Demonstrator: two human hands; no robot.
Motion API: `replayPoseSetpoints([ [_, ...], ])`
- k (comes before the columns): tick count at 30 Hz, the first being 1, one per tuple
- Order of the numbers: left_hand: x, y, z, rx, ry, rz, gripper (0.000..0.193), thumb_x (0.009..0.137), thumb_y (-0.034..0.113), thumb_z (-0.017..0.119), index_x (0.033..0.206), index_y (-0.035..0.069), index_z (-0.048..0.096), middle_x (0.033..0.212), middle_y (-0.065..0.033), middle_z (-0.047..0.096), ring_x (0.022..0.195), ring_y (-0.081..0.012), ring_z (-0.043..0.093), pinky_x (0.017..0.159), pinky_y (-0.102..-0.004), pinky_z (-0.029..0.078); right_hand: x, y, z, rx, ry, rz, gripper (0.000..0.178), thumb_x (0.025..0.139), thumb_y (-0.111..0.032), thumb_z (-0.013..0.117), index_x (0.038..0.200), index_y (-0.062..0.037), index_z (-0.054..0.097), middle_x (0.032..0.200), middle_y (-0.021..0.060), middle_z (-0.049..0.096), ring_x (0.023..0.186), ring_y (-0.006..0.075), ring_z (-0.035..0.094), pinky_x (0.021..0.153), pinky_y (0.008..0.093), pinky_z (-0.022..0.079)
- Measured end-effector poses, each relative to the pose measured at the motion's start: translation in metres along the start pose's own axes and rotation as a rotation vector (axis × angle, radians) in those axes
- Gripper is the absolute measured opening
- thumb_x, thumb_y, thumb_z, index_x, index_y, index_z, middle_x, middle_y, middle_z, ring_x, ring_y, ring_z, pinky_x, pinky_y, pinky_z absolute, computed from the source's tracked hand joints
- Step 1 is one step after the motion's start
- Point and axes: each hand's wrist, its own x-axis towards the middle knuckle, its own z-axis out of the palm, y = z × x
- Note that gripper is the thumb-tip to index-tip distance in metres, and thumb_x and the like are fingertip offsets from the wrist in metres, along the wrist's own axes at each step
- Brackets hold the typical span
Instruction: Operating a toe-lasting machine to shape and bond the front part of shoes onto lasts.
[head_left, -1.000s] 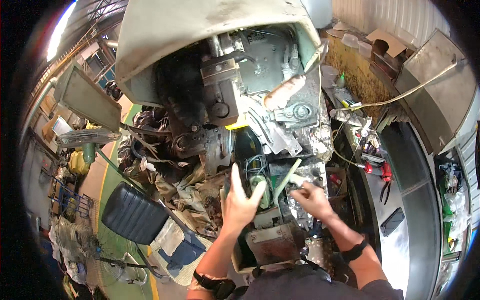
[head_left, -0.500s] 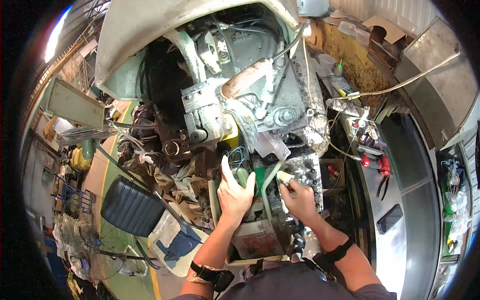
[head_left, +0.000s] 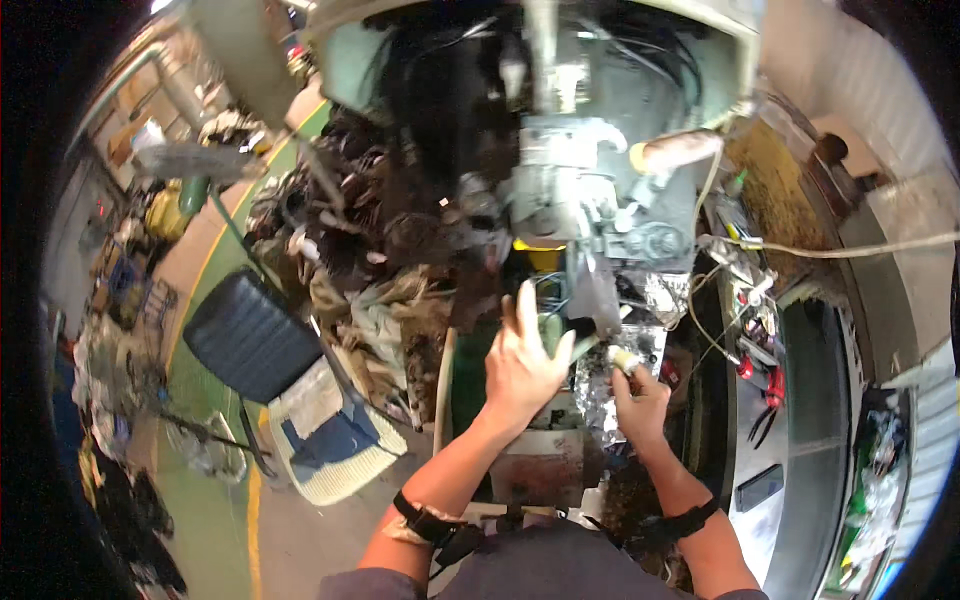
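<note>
My left hand [head_left: 522, 368] hovers palm-down with fingers spread over the front of the machine [head_left: 572, 190], holding nothing. Under and just past its fingertips are loose dark wires [head_left: 549, 290] and a yellow part [head_left: 540, 258]. To its right, my right hand [head_left: 642, 402] pinches a small pale yellowish-white piece [head_left: 624, 358] between thumb and fingers; its exact kind is too blurred to tell. That piece sits over a wet-looking, shiny metal block [head_left: 598, 400]. A grey metal flap [head_left: 597, 295] slopes down between the two hands.
A black-backed chair [head_left: 240, 325] and a cream seat [head_left: 345, 470] bearing blue cloth [head_left: 335, 440] stand left. On the right, a metal bench holds a phone [head_left: 760, 487] and a red tool [head_left: 772, 385]. A pale cable [head_left: 850, 252] crosses there. Rags [head_left: 375, 315] lie beside the machine.
My view has swung, so the machine now appears farther right and blurred. My left hand's fingers point more upward, still apart. My right hand keeps its pinch on the pale piece.
</note>
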Motion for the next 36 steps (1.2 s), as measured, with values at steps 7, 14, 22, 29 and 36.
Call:
replayPoseSetpoints([
  [7,-0.003,-0.005,-0.003,0.007,-0.051,-0.066,0.087,0.089,0.035,0.071,0.156,0.004,0.026,0.141,-0.0447,0.043,0.117,-0.0574,0.057,0.100,-0.0536,0.050,-0.002,0.000,0.000,-0.107,-0.037,-0.009,0.023,0.092,-0.003,0.068,0.113,0.0046,0.072,0.078,0.0118,0.075,0.071,0.0101,0.070,0.063,0.0288,0.055],
  [14,-0.003,-0.007,-0.004,-0.005,-0.027,-0.029,0.087,0.088,0.033,0.072,0.155,0.002,0.028,0.138,-0.0459,0.045,0.116,-0.0585,0.057,0.100,-0.0537,0.050,-0.002,-0.003,0.001,-0.243,0.001,-0.102,0.024,0.090,-0.008,0.071,0.111,0.0024,0.072,0.083,0.0190,0.074,0.072,0.0187,0.074,0.064,0.0304,0.055],
  [22,0.000,-0.005,-0.001,-0.002,0.038,0.063,0.086,0.085,0.029,0.077,0.152,-0.002,0.033,0.126,-0.0362,0.060,0.109,-0.0508,0.063,0.093,-0.0503,0.053,-0.005,-0.011,-0.002,-0.317,0.029,-0.007,0.014,0.089,-0.014,0.071,0.095,-0.0018,0.072,0.073,0.0191,0.070,0.063,0.0331,0.070,0.056,0.0399,0.052],
  [29,0.000,0.004,-0.002,0.005,-0.012,0.012,0.087,0.086,0.028,0.077,0.154,0.001,0.031,0.117,-0.0362,0.064,0.102,-0.0521,0.065,0.090,-0.0523,0.052,-0.004,-0.006,0.000,-0.143,0.102,-0.133,0.012,0.088,-0.013,0.072,0.094,-0.0027,0.071,0.079,0.0188,0.070,0.066,0.0361,0.069,0.058,0.0409,0.054],
  [36,0.001,0.015,-0.002,0.057,-0.021,-0.030,0.087,0.085,0.027,0.079,0.154,0.002,0.032,0.114,-0.0352,0.065,0.104,-0.0500,0.065,0.093,-0.0511,0.051,-0.006,-0.002,-0.002,-0.127,0.068,-0.081,0.018,0.089,-0.008,0.072,0.105,0.0004,0.073,0.081,0.0185,0.072,0.068,0.0330,0.071,0.059,0.0370,0.054],
])
